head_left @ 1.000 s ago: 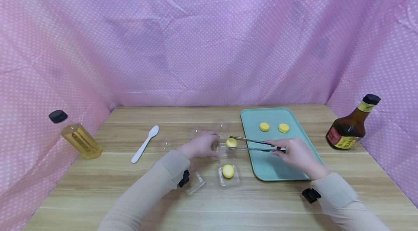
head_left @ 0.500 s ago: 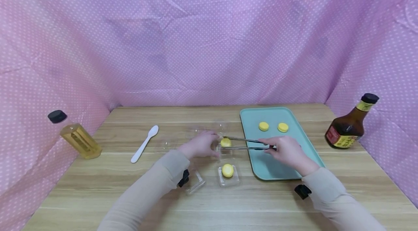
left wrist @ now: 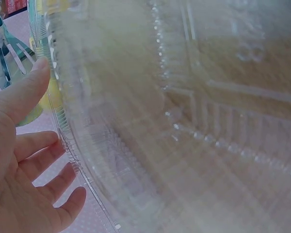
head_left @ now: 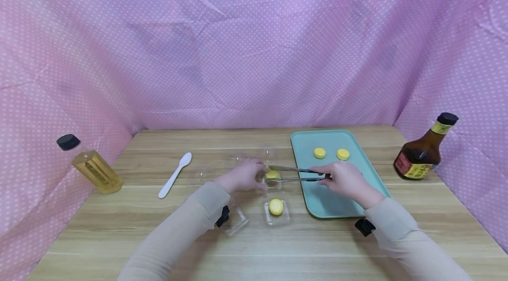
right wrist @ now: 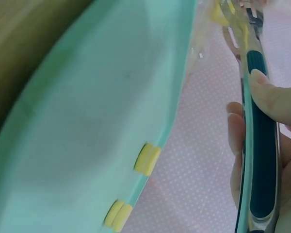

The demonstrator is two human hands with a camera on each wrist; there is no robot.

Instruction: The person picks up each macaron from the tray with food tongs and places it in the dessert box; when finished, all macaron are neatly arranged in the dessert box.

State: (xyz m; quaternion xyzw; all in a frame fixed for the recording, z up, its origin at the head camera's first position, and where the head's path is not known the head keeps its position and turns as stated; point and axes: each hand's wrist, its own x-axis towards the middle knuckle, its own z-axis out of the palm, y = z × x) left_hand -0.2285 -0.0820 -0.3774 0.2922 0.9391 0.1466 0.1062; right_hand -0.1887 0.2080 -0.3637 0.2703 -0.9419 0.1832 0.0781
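1. Your right hand [head_left: 345, 181] pinches the tongs [head_left: 289, 179] by their grips, coming in from 3 o'clock. Their arms straddle the macaron [head_left: 272, 175], presumably kept wide to spare its shell; whether they press it, you cannot tell.
2. That macaron is in or just above the middle box [head_left: 274, 186].
3. Your left hand [head_left: 245, 176] waits at the box's 9 o'clock, thumb and fingers loosely apart, probably to steady such light plastic; contact is unclear.
4. At 6 o'clock, the near box [head_left: 269, 221] holds another macaron.
5. The tray [head_left: 327, 197], at 3 o'clock, carries two more, likely placed there for your tongs' easy reach.
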